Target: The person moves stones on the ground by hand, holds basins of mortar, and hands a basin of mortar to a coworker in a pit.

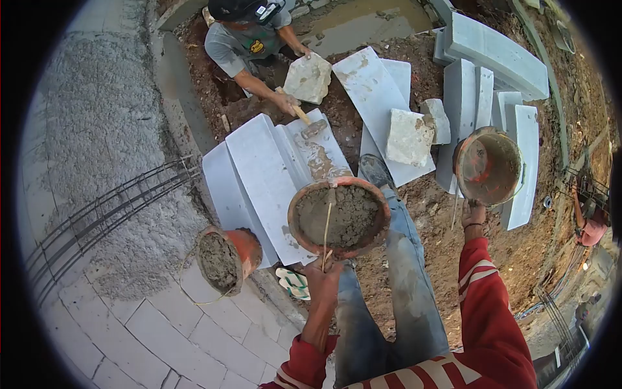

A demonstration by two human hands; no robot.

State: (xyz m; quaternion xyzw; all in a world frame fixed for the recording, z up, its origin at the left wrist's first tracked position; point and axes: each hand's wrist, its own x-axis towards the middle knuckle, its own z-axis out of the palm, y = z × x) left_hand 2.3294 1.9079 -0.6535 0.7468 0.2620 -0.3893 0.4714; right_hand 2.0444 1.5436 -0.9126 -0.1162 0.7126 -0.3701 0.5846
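My left hand (pixel 322 280) is closed around the cord-like handle of an orange bucket (pixel 383 223) filled with grey mortar (pixel 350 211). Off to the right, my right hand (pixel 474 212) grips a second bucket (pixel 489 165) at its lower edge; that one is tilted, its inside stained with mortar residue and otherwise bare. A third orange bucket (pixel 249 249), also full of mortar, leans by the block wall left of my left hand. Pale blocks (pixel 259 175) lie just beyond the left-hand bucket.
Across from me a person (pixel 243 55) holds a rough stone (pixel 308 78) and a hammer (pixel 313 128). More pale blocks (pixel 495 52) and a loose stone (pixel 409 137) lie on the soil. Steel reinforcement (pixel 110 211) and a sandal (pixel 293 283) are at left. Another person (pixel 591 230) is at far right.
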